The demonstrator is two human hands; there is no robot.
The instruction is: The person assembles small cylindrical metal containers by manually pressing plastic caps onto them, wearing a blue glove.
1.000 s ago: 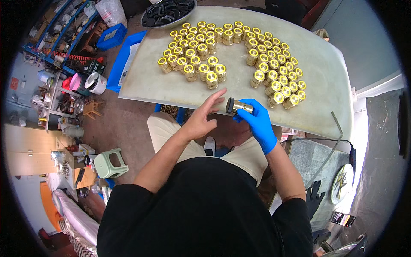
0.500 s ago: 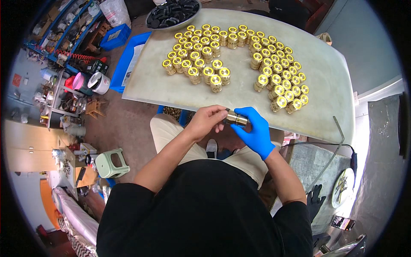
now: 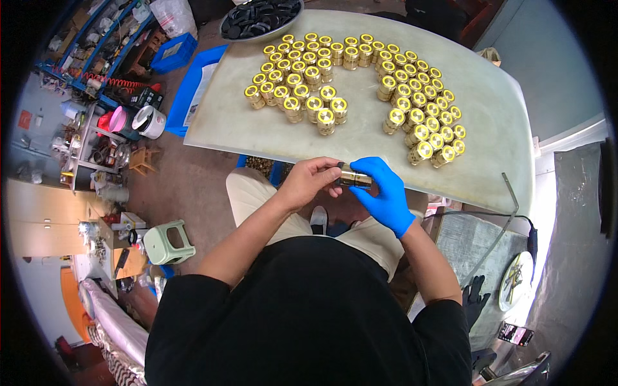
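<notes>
Brass glinted between both hands: through the head view I saw a cylinder (image 3: 355, 179) held lengthwise, seen at the near edge of the pale table (image 3: 489, 128). I had the bare left hand (image 3: 306, 184) pinching its dark left end between thumb and fingers, and the blue-gloved right hand (image 3: 387, 201) clamped around its other end. Beyond, I saw upright yellow-ringed cylinders (image 3: 326, 123) clustered left and right, and a bowl (image 3: 257, 38) of black pieces (image 3: 261, 18) at the far left.
</notes>
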